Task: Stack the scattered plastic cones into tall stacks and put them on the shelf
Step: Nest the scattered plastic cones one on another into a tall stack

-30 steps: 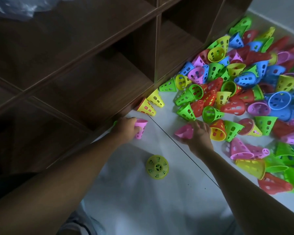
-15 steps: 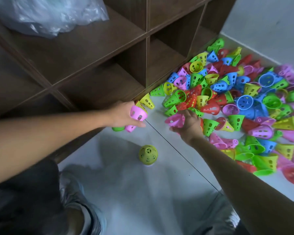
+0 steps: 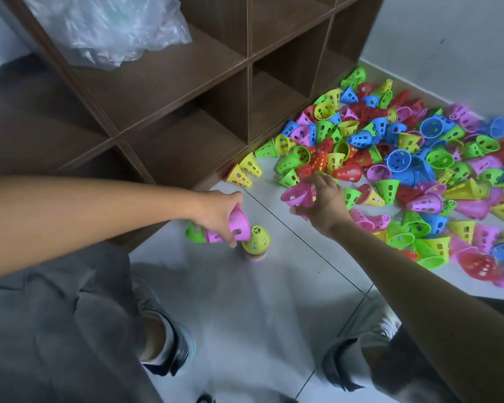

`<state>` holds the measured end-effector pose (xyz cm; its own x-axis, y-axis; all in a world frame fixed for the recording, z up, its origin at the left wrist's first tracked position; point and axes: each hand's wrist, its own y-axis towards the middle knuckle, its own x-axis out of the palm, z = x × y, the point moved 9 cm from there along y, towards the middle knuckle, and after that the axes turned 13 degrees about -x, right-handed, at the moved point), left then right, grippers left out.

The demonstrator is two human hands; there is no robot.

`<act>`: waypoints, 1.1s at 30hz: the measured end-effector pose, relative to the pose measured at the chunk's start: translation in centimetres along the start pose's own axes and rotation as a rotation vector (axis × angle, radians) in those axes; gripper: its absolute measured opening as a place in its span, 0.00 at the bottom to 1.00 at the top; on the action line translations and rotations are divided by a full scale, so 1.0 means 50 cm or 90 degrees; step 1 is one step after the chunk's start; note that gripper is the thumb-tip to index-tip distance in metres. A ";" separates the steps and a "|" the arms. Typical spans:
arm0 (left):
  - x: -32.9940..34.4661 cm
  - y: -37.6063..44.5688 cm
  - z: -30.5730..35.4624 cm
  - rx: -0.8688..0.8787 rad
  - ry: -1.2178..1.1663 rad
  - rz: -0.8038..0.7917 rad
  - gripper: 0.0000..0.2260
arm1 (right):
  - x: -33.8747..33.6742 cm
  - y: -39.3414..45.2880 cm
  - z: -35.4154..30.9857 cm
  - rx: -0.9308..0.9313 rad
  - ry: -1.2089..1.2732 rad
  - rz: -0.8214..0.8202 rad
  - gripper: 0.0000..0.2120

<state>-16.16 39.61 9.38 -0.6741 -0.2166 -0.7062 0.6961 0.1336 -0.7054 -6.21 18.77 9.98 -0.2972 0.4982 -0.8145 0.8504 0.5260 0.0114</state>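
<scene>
The left hand (image 3: 218,212) has its grip pinching a pink cone (image 3: 235,225), touching the yellow-topped stack (image 3: 256,244) on the floor (image 3: 259,315). At two o'clock from it, the right hand (image 3: 323,200) grips another pink cone (image 3: 298,194) beside the scattered pile (image 3: 405,170) by the shelf (image 3: 186,91).

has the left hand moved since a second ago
Yes. The left hand went from the shelf edge toward the standing stack.

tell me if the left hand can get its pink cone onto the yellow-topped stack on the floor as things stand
Probably yes. The left hand holds the pink cone right beside the stack, whose top is uncovered. The right hand is off to the side with another pink cone.
</scene>
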 end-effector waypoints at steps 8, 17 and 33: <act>0.021 0.035 0.045 -0.058 0.025 -0.038 0.24 | -0.004 -0.075 0.030 0.037 0.012 0.001 0.33; -0.006 0.066 0.083 -0.053 0.044 0.003 0.33 | -0.021 -0.108 0.055 0.071 0.031 0.026 0.34; -0.027 0.044 0.115 0.214 -0.229 0.141 0.11 | 0.029 -0.117 0.104 0.124 0.044 -0.007 0.32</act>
<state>-12.32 34.63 9.13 -0.4160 -0.5436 -0.7290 0.8926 -0.0908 -0.4416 -9.38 12.85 5.71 -0.3308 0.5431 -0.7718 0.9128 0.3917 -0.1157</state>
